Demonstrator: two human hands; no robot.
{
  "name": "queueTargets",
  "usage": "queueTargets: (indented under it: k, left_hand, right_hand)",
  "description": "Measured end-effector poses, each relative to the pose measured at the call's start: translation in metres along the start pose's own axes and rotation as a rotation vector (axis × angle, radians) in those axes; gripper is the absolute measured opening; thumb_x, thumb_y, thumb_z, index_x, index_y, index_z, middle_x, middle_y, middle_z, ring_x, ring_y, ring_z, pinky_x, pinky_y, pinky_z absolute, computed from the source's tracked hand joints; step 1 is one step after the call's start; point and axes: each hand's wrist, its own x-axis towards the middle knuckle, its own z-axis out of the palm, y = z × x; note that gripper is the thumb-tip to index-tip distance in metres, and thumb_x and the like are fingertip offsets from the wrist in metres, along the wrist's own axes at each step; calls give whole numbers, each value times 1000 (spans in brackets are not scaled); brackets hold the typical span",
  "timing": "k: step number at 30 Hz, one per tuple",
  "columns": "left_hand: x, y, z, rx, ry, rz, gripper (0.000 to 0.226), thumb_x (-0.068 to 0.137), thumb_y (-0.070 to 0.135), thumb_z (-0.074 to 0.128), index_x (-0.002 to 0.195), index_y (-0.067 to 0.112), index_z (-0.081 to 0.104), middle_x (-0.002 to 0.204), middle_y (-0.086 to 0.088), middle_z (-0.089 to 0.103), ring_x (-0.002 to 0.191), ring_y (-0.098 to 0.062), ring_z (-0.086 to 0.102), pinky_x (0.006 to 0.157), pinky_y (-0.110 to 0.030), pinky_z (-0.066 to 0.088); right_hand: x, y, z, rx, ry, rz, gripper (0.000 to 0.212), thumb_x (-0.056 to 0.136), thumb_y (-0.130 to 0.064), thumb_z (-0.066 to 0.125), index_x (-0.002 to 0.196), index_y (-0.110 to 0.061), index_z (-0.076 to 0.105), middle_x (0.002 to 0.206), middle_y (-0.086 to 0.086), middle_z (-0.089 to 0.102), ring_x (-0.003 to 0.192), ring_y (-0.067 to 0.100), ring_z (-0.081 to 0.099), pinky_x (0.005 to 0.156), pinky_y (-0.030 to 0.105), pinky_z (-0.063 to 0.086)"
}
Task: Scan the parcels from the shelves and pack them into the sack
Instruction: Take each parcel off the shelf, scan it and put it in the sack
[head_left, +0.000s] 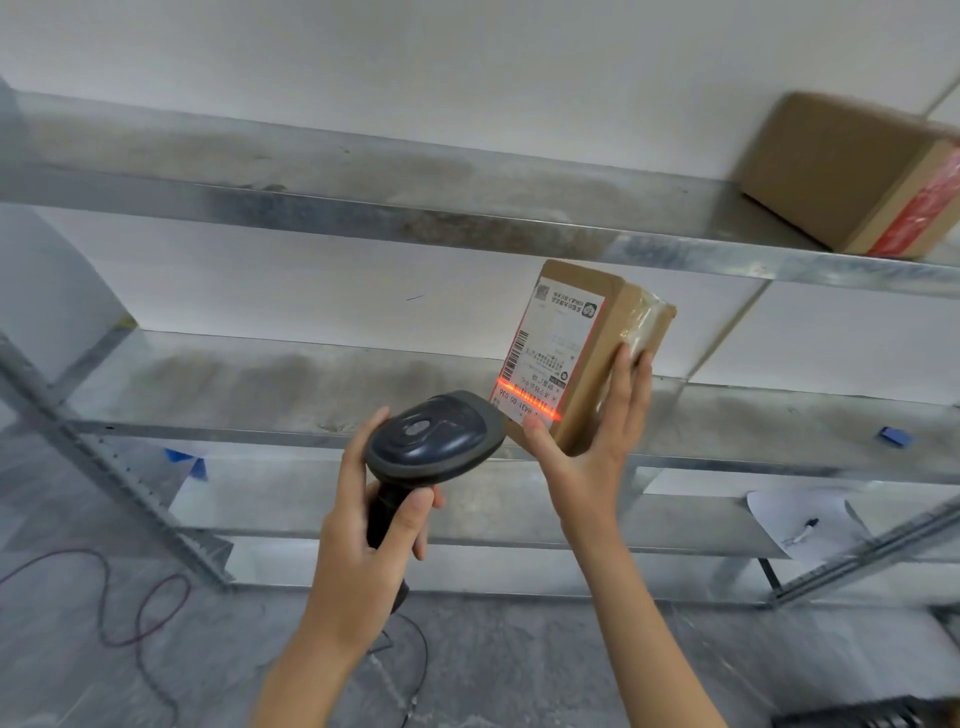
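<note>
So I'm mid-scan here. My left hand (363, 540) is wrapped around the handle of the barcode scanner (434, 439), fingers curled tight on the grip, and the scanner's nose sits just beside the parcel. My right hand (592, 441) holds the small cardboard parcel (597, 348) up in front of the middle shelf (260, 384), thumb on the label face and fingers around the taped side, so it's off the shelf and in the air, tilted a bit.

The red scan line (527, 400) lands across the bottom of the shipping label (550, 348), over the printed text, not really on the long barcode running up the label's left edge. My guess is the next move needs a small re-aim, or a turn of the parcel, so the line crosses those bars. After that it's into the sack, which I can't see from here.

There's another box (841, 171) waiting on the top shelf (363, 208), off to the right.
</note>
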Motion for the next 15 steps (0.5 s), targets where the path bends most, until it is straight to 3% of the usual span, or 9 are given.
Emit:
queueTargets:
  k: [9, 15]
  left_hand:
    - [-4, 0, -4, -11, 11, 5, 62, 84, 48, 60, 142, 42, 40, 85, -9, 65, 55, -24, 48, 58, -31, 47]
    - [-4, 3, -11, 79, -59, 57, 66, 83, 60, 63, 142, 49, 37, 85, -8, 67, 56, -24, 52, 62, -34, 50]
  right_hand:
    - [-5, -2, 3, 14, 11, 17, 98, 77, -50, 70, 155, -38, 13, 167, -9, -1, 149, 1, 5, 116, 32, 20]
    - [-7, -4, 1, 46, -32, 41, 100, 74, -47, 71, 155, -42, 13, 165, -16, 0, 149, 3, 8, 118, 56, 28]
